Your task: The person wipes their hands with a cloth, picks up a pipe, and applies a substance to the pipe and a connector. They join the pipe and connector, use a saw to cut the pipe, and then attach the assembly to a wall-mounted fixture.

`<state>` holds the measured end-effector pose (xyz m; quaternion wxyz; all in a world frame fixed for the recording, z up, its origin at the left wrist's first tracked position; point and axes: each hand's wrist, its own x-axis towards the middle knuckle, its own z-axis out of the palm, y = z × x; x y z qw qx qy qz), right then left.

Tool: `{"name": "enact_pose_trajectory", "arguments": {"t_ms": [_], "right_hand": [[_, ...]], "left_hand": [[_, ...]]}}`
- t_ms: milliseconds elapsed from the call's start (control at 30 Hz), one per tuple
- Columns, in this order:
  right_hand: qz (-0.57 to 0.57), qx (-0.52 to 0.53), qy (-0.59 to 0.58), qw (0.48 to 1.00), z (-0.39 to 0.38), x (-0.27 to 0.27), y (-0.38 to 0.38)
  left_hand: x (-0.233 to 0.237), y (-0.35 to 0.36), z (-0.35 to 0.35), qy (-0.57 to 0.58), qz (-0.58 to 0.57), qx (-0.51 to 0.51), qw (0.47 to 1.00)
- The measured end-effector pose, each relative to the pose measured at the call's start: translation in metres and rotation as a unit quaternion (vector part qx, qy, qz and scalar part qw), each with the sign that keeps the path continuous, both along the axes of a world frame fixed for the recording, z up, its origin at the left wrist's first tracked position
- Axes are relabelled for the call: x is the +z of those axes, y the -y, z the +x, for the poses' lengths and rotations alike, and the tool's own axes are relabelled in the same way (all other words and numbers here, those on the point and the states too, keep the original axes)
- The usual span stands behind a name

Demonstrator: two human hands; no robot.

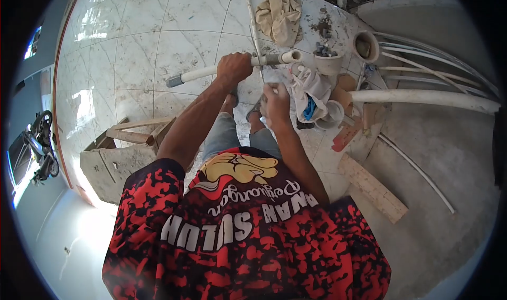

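My left hand is wrapped round a white plastic pipe, which lies crosswise in front of me above the floor. The pipe has a grey fitting at its left end, a grey stretch right of my hand, and an open white end on the right. Just below the pipe, my right hand is closed, its fingers curled. A thin dark strip runs from the pipe down to these fingers; its kind is not clear. Beyond the pipe, a long thin white pipe stretches away along the tiles.
Close on the right are a whitish sack, a white bucket and a pot of grey fittings. Farther right lie long pipes and a wooden board. A wooden box stands left; a crumpled cloth lies ahead.
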<state>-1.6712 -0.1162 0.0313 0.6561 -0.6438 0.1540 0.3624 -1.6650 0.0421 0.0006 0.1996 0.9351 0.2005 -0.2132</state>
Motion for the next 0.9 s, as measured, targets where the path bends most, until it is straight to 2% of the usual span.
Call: {"name": "enact_pose_trajectory", "arguments": {"t_ms": [67, 133, 167, 200, 267, 300, 333, 400, 433, 533, 600, 667, 800, 833, 867, 900], "right_hand": [[0.005, -0.008, -0.041, 0.999, 0.005, 0.002, -0.001], [0.023, -0.012, 0.005, 1.0, 0.033, -0.019, -0.024], [0.062, -0.017, -0.042, 0.997, 0.042, -0.019, -0.03], [0.066, -0.02, -0.039, 0.997, 0.036, -0.024, -0.025], [-0.014, -0.003, 0.045, 0.999, 0.012, -0.031, -0.007], [0.027, -0.022, -0.074, 0.997, 0.006, 0.002, 0.003], [0.025, -0.017, -0.078, 0.996, 0.005, -0.001, 0.001], [0.01, -0.034, 0.033, 0.999, 0.017, -0.019, -0.011], [-0.001, 0.01, 0.079, 0.997, 0.036, -0.035, -0.02], [0.002, 0.02, 0.028, 0.999, 0.033, -0.018, -0.018], [-0.022, 0.002, 0.047, 0.999, 0.018, -0.014, -0.007], [-0.008, -0.011, -0.027, 1.0, 0.011, 0.003, 0.006], [0.015, -0.017, -0.002, 1.0, 0.044, -0.017, -0.033], [0.031, -0.034, 0.045, 0.998, 0.029, -0.026, -0.026], [0.034, -0.033, 0.051, 0.998, 0.021, -0.015, -0.017], [0.023, -0.034, 0.009, 0.999, 0.009, -0.001, -0.003]], "left_hand": [[0.005, 0.006, -0.001, 0.003, -0.008, 0.01, 1.0], [0.003, 0.012, 0.002, 0.017, -0.007, 0.003, 1.0], [0.002, 0.014, -0.001, 0.016, -0.007, 0.003, 1.0], [0.001, 0.012, -0.002, 0.014, -0.004, -0.004, 1.0], [0.002, 0.004, 0.007, 0.021, 0.004, -0.008, 1.0], [0.003, 0.005, 0.007, 0.01, 0.006, -0.007, 1.0], [0.005, 0.008, 0.004, -0.004, 0.005, -0.005, 1.0], [0.008, 0.01, 0.005, 0.002, 0.0, -0.006, 1.0], [0.008, 0.012, 0.006, 0.008, -0.008, -0.004, 1.0], [0.002, 0.013, 0.001, 0.014, -0.006, -0.006, 1.0], [0.001, 0.004, 0.009, 0.022, 0.003, 0.001, 1.0], [0.007, 0.011, 0.005, 0.014, 0.005, -0.014, 1.0], [0.01, 0.016, 0.003, 0.022, 0.002, -0.004, 1.0], [0.012, 0.013, 0.006, 0.014, 0.004, -0.004, 1.0], [0.012, 0.009, 0.009, 0.008, 0.006, 0.002, 1.0], [0.009, 0.008, 0.009, 0.012, 0.01, 0.005, 1.0]]}}
